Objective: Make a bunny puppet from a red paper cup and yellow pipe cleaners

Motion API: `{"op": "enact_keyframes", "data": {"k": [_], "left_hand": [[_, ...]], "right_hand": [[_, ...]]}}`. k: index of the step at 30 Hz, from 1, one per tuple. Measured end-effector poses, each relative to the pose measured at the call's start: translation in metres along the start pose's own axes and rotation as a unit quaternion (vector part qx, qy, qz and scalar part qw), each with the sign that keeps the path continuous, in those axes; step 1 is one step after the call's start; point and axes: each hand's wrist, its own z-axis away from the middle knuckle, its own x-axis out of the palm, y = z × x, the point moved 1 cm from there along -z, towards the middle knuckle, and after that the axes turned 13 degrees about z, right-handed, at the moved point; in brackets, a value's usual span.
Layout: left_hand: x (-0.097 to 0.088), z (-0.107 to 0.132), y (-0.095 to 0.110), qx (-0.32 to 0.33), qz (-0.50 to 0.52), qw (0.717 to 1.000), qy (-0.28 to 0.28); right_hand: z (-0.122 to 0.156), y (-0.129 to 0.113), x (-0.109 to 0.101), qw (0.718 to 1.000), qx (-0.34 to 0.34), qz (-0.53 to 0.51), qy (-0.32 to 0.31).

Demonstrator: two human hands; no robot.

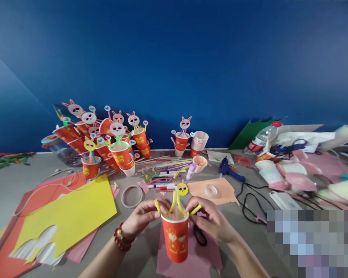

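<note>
A red paper cup (174, 239) with a white rim and gold print is upright in front of me, between both hands. Yellow bent straws (174, 202) rise from inside it, and two short ends stick out over the rim left and right. On top sits a yellow paper rabbit face (182, 189) with dark eyes. My left hand (149, 212), with a red bead bracelet, is closed at the cup's left rim beside one straw end. At the right rim my right hand (207, 218) has its fingers closed by the other straw end. Fingertips are partly hidden.
Pink paper (174, 268) and black-handled scissors (201, 234) lie below the cup. Yellow card (84, 208) is at left, a tape roll (132, 196) nearby. Several finished rabbit cups (119, 153) stand behind. A blue glue gun (230, 170) with its cord is at right.
</note>
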Motion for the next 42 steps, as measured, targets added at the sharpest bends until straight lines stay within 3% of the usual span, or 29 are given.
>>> {"op": "enact_keyframes", "data": {"k": [8, 15, 20, 23, 28, 35, 42], "left_hand": [[-0.003, 0.003, -0.003, -0.003, 0.045, 0.999, 0.029], [0.0, 0.001, -0.022, -0.016, 0.156, 0.985, 0.076], [0.0, 0.006, -0.032, -0.043, 0.108, 0.993, 0.037], [0.0, 0.008, -0.031, -0.059, 0.077, 0.995, 0.035], [0.006, 0.008, -0.026, -0.071, 0.037, 0.997, 0.002], [0.006, 0.008, -0.025, -0.053, -0.013, 0.998, -0.043], [0.0, 0.013, -0.029, -0.05, -0.008, 0.998, -0.048]], "right_hand": [[-0.001, 0.002, 0.005, 0.997, 0.029, -0.067, -0.001], [-0.005, 0.004, 0.012, 0.998, -0.019, 0.017, 0.049], [-0.004, 0.006, 0.015, 0.997, -0.033, 0.066, 0.037], [-0.004, 0.005, 0.011, 0.998, -0.05, 0.026, 0.013], [-0.012, -0.002, 0.004, 0.997, -0.023, 0.035, 0.062], [-0.024, -0.022, 0.011, 0.988, -0.097, 0.108, 0.047], [-0.022, -0.029, 0.015, 0.983, -0.096, 0.143, 0.06]]}}
